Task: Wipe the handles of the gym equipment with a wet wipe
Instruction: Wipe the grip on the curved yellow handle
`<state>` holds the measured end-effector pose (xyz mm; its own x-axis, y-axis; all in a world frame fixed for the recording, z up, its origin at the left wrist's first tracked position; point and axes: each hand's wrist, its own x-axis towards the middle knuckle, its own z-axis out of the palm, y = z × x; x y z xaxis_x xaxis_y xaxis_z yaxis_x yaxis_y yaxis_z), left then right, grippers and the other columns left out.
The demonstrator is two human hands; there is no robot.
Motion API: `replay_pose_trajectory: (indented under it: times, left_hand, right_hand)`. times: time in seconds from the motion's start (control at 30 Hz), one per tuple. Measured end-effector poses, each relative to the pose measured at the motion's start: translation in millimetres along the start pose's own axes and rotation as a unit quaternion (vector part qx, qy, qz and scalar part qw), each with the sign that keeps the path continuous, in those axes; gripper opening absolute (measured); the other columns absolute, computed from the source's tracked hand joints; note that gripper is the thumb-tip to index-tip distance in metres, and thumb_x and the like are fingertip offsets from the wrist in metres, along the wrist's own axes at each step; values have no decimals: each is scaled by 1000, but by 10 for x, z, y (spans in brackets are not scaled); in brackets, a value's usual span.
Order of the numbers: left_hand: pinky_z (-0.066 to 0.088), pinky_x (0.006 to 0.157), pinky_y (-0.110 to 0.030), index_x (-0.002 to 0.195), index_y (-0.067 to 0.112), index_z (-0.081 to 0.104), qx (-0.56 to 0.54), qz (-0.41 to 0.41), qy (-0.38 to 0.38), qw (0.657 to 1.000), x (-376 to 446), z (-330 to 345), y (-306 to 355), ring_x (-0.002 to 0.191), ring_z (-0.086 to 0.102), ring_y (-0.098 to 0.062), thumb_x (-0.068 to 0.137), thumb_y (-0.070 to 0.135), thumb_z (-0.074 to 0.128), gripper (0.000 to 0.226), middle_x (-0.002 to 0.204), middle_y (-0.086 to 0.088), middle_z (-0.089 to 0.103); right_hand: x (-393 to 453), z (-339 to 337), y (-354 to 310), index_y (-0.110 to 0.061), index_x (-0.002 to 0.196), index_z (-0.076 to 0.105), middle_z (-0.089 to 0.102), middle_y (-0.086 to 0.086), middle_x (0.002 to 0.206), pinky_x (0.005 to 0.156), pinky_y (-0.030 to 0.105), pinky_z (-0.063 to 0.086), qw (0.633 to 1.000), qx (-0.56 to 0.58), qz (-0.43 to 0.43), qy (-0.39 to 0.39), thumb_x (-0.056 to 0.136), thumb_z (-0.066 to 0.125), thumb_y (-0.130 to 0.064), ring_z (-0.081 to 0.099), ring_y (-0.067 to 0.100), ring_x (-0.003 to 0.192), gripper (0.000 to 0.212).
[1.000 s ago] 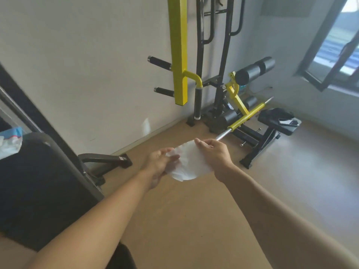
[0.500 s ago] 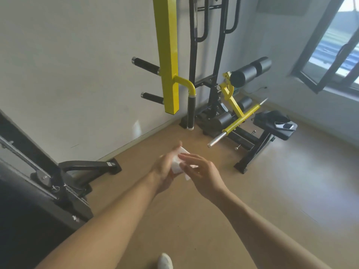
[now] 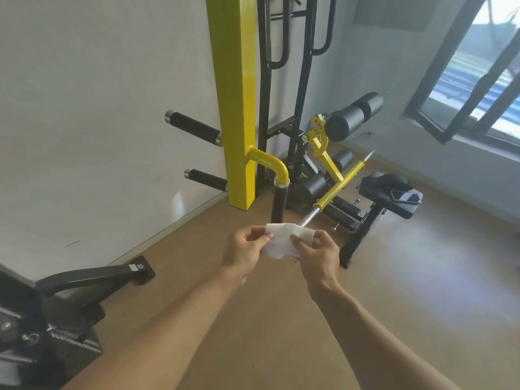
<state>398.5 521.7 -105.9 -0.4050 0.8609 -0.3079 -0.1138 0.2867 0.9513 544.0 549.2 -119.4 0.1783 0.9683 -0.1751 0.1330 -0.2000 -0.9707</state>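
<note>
A white wet wipe (image 3: 284,241) is stretched between my two hands in front of me. My left hand (image 3: 244,251) pinches its left edge and my right hand (image 3: 319,254) pinches its right edge. Just beyond the wipe hangs a black foam handle (image 3: 279,203) on a curved yellow tube from the yellow post (image 3: 235,102). Two more black foam handles (image 3: 193,127) (image 3: 206,180) stick out left of the post. A chrome bar end (image 3: 309,218) on a yellow sleeve points toward the wipe.
A black bench (image 3: 391,204) with a phone (image 3: 406,197) on it stands at the right. Black roller pads (image 3: 351,116) sit behind it. Dark machine parts (image 3: 70,294) fill the lower left. A window (image 3: 478,80) is at the right wall. The floor is tan.
The view has moved closer to the yellow post. The wipe, bunched between my hands half a second ago, is now pulled out flat between both hands.
</note>
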Motion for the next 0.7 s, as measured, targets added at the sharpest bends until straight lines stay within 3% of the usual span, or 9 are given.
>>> replay_pose_trajectory:
  times: [0.07,0.17,0.27,0.33,0.4,0.47,0.57,0.63,0.7]
  left_hand:
    - [59,89,-36,97,21,74,13,46,20,999,68,104,93,86,72,-10,86,15,76,13,92,3,77]
    - [56,86,-23,103,24,72,17,120,63,991,193,192,298,87,69,7,90,17,72,15,95,13,75]
    - [51,85,-16,102,29,74,47,173,61,982,285,238,515,95,69,3,93,20,68,14,97,17,76]
    - [50,81,-14,100,28,75,87,216,91,968,332,258,610,95,70,-5,94,23,67,11,96,15,75]
    - [51,76,-16,98,23,74,140,309,153,928,317,251,701,88,69,-8,95,24,67,8,93,14,74]
    - [52,80,-21,99,13,73,202,449,184,851,278,211,811,89,68,-13,94,17,68,8,95,5,74]
    - [50,96,-30,105,6,74,334,568,160,735,347,213,1004,106,66,-21,93,10,69,14,109,-6,73]
    - [47,105,-34,113,7,74,410,546,142,717,427,228,1062,120,61,-21,95,17,67,21,120,-6,71]
    - [46,108,-39,119,10,72,451,493,138,731,470,258,1053,129,56,-19,97,24,64,27,126,-4,70]
  right_hand:
    - [154,-10,-147,-15,89,67,72,2,85,55,20,55,996,58,-14,73,86,78,-22,69,16,72,14]
    - [447,-6,-342,-20,87,66,74,1,91,65,29,60,985,102,-27,134,88,73,-25,71,15,78,9]
    - [511,112,-433,-23,93,70,74,-5,91,68,24,55,996,22,-89,-1,89,71,-32,68,17,81,10]
    - [438,186,-406,-19,98,75,74,-5,110,72,14,50,980,34,-145,-132,95,64,-35,68,11,93,20]
    - [463,211,-297,-21,104,76,71,-3,123,82,19,51,962,49,-200,-181,99,55,-37,66,9,106,26]
    - [569,225,-280,-31,105,70,73,-11,107,81,27,54,967,48,-191,-160,94,66,-30,68,10,101,12]
    - [811,255,-374,-34,105,63,68,-21,95,79,22,51,971,18,-170,-169,82,78,-18,65,4,92,32]
    - [894,300,-383,-33,114,64,66,-20,98,84,27,50,949,-52,-215,-223,87,72,-23,61,8,95,30]
    - [928,332,-324,-34,116,59,64,-15,93,84,40,51,927,-107,-254,-256,92,59,-35,60,17,92,24]
